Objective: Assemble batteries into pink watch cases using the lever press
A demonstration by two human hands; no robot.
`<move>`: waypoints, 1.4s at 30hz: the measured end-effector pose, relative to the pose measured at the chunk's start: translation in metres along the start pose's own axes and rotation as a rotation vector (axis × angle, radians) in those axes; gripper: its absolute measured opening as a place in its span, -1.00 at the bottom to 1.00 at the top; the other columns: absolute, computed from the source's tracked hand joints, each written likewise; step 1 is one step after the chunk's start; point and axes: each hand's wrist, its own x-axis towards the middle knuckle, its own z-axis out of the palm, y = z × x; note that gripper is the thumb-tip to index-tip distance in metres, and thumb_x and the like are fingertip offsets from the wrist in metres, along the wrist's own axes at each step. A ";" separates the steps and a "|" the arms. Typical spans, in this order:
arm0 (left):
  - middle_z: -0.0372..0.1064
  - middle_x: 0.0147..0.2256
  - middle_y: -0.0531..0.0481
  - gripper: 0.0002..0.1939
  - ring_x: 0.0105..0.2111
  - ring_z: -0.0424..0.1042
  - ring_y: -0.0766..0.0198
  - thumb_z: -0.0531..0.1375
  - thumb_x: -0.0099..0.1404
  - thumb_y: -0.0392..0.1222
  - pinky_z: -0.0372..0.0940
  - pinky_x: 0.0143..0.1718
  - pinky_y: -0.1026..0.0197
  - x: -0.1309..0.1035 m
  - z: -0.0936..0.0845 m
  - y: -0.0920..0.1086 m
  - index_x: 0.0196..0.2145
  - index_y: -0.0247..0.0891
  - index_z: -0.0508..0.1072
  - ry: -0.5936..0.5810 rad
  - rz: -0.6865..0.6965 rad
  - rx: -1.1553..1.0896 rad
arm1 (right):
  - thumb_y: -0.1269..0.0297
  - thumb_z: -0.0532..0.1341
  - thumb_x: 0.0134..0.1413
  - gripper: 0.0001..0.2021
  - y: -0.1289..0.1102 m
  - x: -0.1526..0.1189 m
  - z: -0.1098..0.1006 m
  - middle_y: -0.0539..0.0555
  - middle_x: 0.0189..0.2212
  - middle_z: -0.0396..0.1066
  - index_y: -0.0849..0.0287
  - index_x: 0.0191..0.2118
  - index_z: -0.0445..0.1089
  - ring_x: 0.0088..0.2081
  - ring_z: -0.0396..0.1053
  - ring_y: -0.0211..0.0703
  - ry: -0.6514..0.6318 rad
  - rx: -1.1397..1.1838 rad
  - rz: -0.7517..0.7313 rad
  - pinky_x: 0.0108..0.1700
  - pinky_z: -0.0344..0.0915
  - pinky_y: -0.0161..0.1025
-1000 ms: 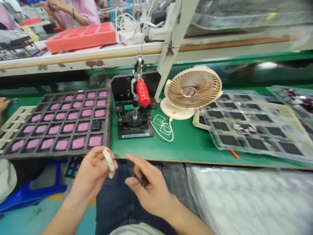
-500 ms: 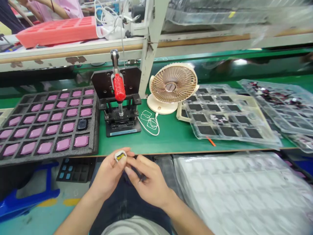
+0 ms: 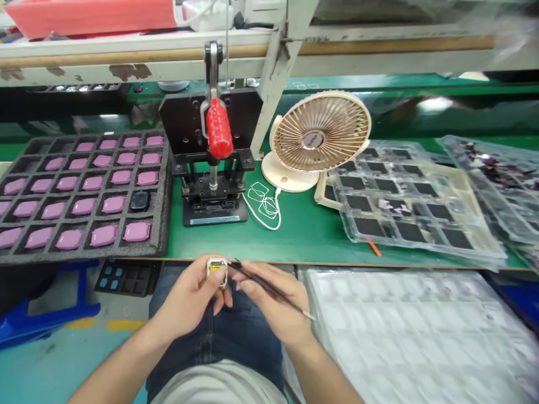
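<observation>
My left hand (image 3: 191,297) pinches a small white housing (image 3: 217,271) with a yellow patch inside, held above my lap just below the bench's front edge. My right hand (image 3: 275,303) grips thin black tweezers (image 3: 269,288), their tip touching or nearly touching the housing's right side. Both hands meet in front of a black toggle press with a red handle (image 3: 219,130).
A black foam tray (image 3: 164,235) of purple-covered parts, with one dark part, lies at the left of the green bench (image 3: 295,235). A beige desk fan (image 3: 320,134) stands mid-bench. Clear blister trays (image 3: 415,210) lie at the right, another clear tray (image 3: 421,336) beside my lap.
The view has tilted down and shifted. My right hand has brought the tweezers out and pointed them at the housing; the left hand has turned the housing face-up and raised it slightly.
</observation>
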 end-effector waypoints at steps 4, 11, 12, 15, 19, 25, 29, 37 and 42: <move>0.41 -0.45 0.04 -0.57 -0.54 0.32 0.32 0.17 0.54 0.16 0.24 -0.50 0.24 -0.006 -0.001 -0.003 0.08 -0.25 0.42 0.066 -0.021 0.171 | 0.54 0.38 0.26 -0.60 0.000 0.007 0.007 0.13 -0.02 0.62 -0.08 0.10 0.63 -0.01 0.60 0.03 -0.082 -0.261 -0.301 0.05 0.57 0.05; 0.39 -0.45 0.07 -0.52 -0.53 0.29 0.30 0.11 0.55 0.19 0.24 -0.48 0.22 -0.011 -0.005 -0.002 0.19 -0.22 0.38 0.087 -0.040 0.281 | 0.59 0.35 0.27 -0.51 0.011 0.010 0.012 0.12 0.00 0.65 -0.01 0.22 0.54 0.14 0.57 0.16 -0.170 -0.254 -0.367 0.32 0.42 0.35; 0.39 -0.45 0.07 -0.51 -0.53 0.29 0.30 0.11 0.55 0.19 0.24 -0.48 0.22 -0.011 -0.005 -0.002 0.20 -0.22 0.38 0.087 -0.040 0.281 | 0.59 0.35 0.27 -0.52 0.011 0.009 0.013 0.11 0.01 0.64 -0.01 0.22 0.55 0.15 0.57 0.15 -0.177 -0.259 -0.362 0.32 0.43 0.34; 0.37 -0.45 0.08 -0.52 -0.53 0.28 0.31 0.10 0.56 0.17 0.24 -0.48 0.22 -0.011 -0.006 -0.002 0.21 -0.22 0.37 0.087 -0.038 0.276 | 0.61 0.35 0.27 -0.52 0.012 0.008 0.013 0.12 0.02 0.64 0.02 0.21 0.55 0.17 0.55 0.14 -0.200 -0.274 -0.353 0.33 0.43 0.32; 0.37 -0.44 0.08 -0.53 -0.53 0.27 0.32 0.10 0.57 0.16 0.24 -0.47 0.23 -0.011 -0.007 -0.004 0.21 -0.21 0.37 0.088 -0.039 0.280 | 0.62 0.36 0.26 -0.49 0.012 0.007 0.013 0.10 0.04 0.63 0.00 0.22 0.54 0.18 0.54 0.13 -0.208 -0.282 -0.348 0.33 0.43 0.34; 0.40 -0.44 0.05 -0.46 -0.52 0.34 0.30 0.16 0.53 0.19 0.25 -0.51 0.26 -0.011 -0.005 -0.005 0.25 -0.22 0.33 0.095 -0.044 0.165 | 0.60 0.36 0.27 -0.48 0.022 0.004 0.014 0.10 0.07 0.62 -0.04 0.24 0.53 0.20 0.53 0.15 -0.202 -0.300 -0.396 0.34 0.41 0.35; 0.42 -0.46 0.04 -0.45 -0.54 0.38 0.30 0.22 0.49 0.17 0.26 -0.54 0.29 -0.008 -0.006 -0.006 0.23 -0.26 0.34 0.078 -0.050 0.048 | 0.61 0.34 0.27 -0.46 0.032 0.000 0.014 0.13 0.11 0.60 -0.01 0.28 0.49 0.23 0.49 0.16 -0.199 -0.277 -0.445 0.33 0.40 0.37; 0.49 -0.26 -0.11 -0.62 -0.34 0.52 0.24 0.31 0.47 -0.06 0.31 -0.40 0.28 -0.007 -0.012 -0.003 0.13 -0.29 0.51 -0.040 -0.052 -0.374 | 0.57 0.33 0.32 -0.56 0.033 -0.004 0.019 0.10 0.04 0.63 -0.04 0.18 0.57 0.16 0.56 0.14 -0.066 -0.190 -0.391 0.28 0.46 0.35; 0.52 -0.16 -0.20 -0.69 -0.29 0.52 0.19 0.21 0.53 -0.19 0.27 -0.38 0.25 -0.008 -0.012 0.000 0.13 -0.32 0.56 -0.041 -0.052 -0.512 | 0.51 0.36 0.31 -0.65 0.033 -0.006 0.022 0.09 -0.02 0.66 -0.07 0.08 0.64 0.09 0.61 0.11 0.092 -0.018 -0.266 0.22 0.53 0.27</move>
